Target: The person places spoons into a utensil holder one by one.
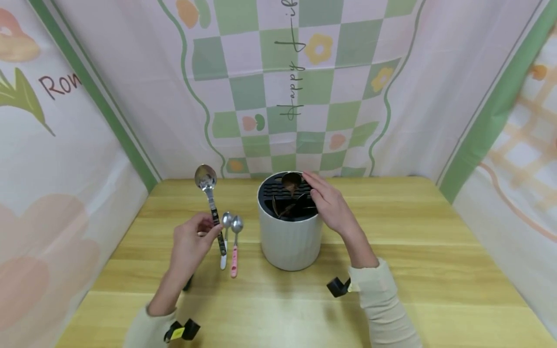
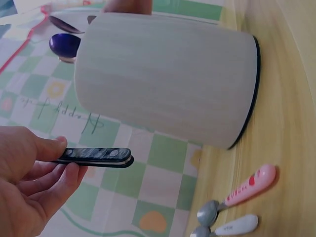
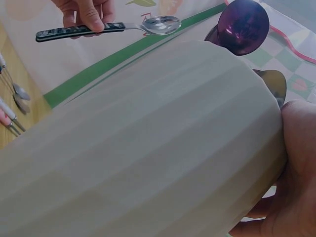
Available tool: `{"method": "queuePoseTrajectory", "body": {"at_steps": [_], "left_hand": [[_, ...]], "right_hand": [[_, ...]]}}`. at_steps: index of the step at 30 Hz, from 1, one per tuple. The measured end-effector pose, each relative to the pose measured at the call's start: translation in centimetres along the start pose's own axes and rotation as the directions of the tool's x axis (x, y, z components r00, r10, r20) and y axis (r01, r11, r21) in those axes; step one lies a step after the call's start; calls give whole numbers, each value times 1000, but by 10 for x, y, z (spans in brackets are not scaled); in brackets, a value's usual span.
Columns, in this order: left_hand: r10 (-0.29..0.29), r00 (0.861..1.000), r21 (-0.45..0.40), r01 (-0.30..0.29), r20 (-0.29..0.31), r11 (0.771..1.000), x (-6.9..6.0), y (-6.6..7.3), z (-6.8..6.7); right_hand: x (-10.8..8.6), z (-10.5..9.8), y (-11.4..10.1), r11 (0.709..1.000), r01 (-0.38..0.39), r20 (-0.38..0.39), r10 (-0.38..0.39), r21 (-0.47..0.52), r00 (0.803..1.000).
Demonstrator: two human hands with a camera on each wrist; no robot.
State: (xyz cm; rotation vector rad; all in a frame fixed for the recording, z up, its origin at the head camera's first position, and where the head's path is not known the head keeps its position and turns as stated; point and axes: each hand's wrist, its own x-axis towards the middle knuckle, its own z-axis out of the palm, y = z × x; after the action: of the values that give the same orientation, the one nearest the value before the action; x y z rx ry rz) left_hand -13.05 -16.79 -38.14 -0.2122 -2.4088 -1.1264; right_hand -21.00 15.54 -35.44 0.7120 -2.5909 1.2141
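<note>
Over the tbl (image 1: pixel 435 251), L of the pot (image 1: pixel 290 241), is a spoon (image 1: pixel 211 202): shiny steel, oval bowl up, dk marbled handle w/ rivets, pinched btwn L hand (image 1: pixel 191 241) thumb & fingers. R hand (image 1: pixel 332 205) fingers, approx. straight, touch pot's rim. Pot: white, ribbed, cyl., blk slotted top. Tbl: wood-grain; green-check cloth (image 1: pixel 313 87) behind.

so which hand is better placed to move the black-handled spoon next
Probably the left hand: it grips the black-handled spoon, while the right hand touches the white holder at its rim.
</note>
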Motion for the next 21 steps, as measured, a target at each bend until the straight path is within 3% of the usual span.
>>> {"method": "queuePoseTrajectory", "body": {"at_steps": [7,21], "left_hand": [[3,1000,-58,-3,-8,998,2,8,8],[142,989,-131,-145,-35,981,7,39,16]], "right_hand": [[0,0,-1,1000,0,4,0,2,1000],[0,-2,-3,1000,-12,11,12,-5,1000]]}}
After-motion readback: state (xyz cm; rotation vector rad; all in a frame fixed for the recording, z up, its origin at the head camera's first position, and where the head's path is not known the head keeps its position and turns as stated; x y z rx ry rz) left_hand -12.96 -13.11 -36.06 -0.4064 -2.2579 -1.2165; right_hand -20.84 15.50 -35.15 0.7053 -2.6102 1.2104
